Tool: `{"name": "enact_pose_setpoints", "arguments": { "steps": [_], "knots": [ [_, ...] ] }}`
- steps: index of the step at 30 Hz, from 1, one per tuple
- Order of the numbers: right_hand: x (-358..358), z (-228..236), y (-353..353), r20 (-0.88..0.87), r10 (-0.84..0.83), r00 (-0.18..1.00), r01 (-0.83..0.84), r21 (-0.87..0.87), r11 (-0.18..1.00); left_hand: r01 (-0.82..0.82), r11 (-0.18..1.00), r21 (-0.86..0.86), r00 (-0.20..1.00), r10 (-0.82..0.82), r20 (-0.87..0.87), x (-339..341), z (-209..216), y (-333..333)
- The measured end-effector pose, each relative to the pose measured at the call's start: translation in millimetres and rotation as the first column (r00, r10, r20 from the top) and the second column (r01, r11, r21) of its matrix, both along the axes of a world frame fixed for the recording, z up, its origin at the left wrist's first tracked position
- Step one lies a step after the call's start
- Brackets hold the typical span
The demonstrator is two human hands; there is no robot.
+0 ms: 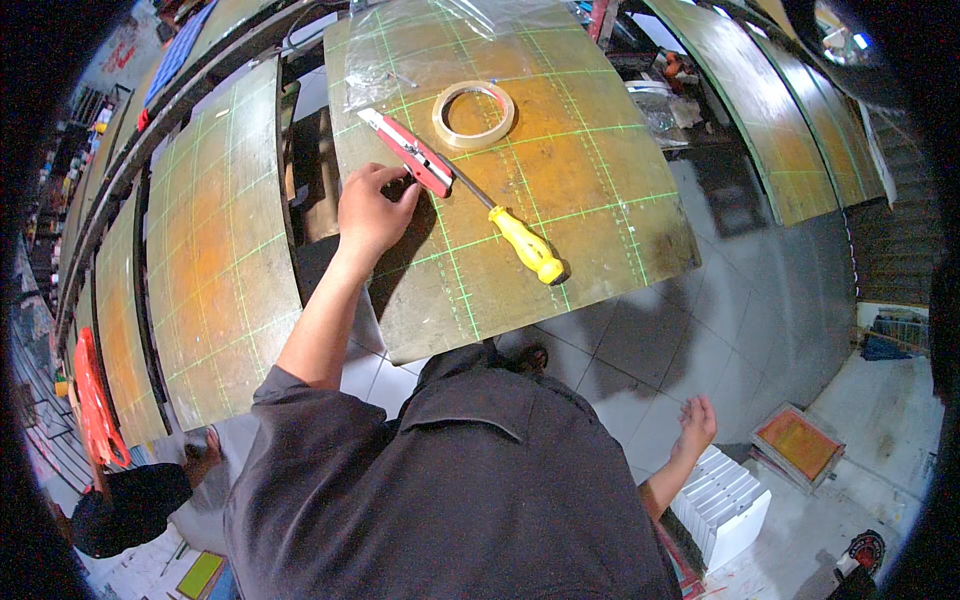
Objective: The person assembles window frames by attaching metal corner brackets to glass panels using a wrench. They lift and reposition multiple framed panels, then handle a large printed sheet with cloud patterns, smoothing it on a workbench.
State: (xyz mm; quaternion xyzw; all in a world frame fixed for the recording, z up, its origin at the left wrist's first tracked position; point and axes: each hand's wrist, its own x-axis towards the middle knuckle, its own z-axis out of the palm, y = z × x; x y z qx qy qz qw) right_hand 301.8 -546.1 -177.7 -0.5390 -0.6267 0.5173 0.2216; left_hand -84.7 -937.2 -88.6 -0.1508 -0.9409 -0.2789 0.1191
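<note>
A red utility knife (408, 152) lies slantwise on the stained, green-lined board (590, 190), its blade end pointing to the far left. My left hand (375, 212) is closed at the knife's near end, with thumb and fingertips pinching its left edge. The shaft of a screwdriver (525, 244) with a yellow handle reaches up against the knife's right side. Just beyond them sits a roll of clear tape (447, 126). Low at my right side hangs my right hand (697, 428), away from the board, its fingers loosely stretched and nothing seen in them.
Clear plastic film (430, 50) covers the board's far part. More lined boards (215, 250) flank it, with dark gaps between. White panels (722, 505) stand on the floor at my right, near an orange framed screen (798, 445). Another person (130, 508) is at the lower left.
</note>
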Motion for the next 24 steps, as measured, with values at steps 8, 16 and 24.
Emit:
{"name": "enact_pose_setpoints", "arguments": {
  "steps": [8, 16, 24],
  "knots": [
    [6.8, -6.0, -1.3, -0.029, -0.027, 0.999, 0.027, 0.007, 1.0, -0.087, 0.996, 0.02, 0.988, 0.084, 0.128, -10.7, 8.2, -11.3],
    [29.2, -12.2, -2.1, 0.072, -0.048, 0.996, 0.041, 0.091, 0.995, 0.056, 0.907, 0.417, 0.95, -0.177, 0.259, -10.9, 35.6, -5.5],
    [71.9, -38.8, 36.7, 0.023, -0.156, 0.988, 0.15, 0.15, 0.977, 0.226, 0.82, 0.526, 0.874, -0.41, 0.262, 30.7, 75.0, 113.9]
  ]
}}
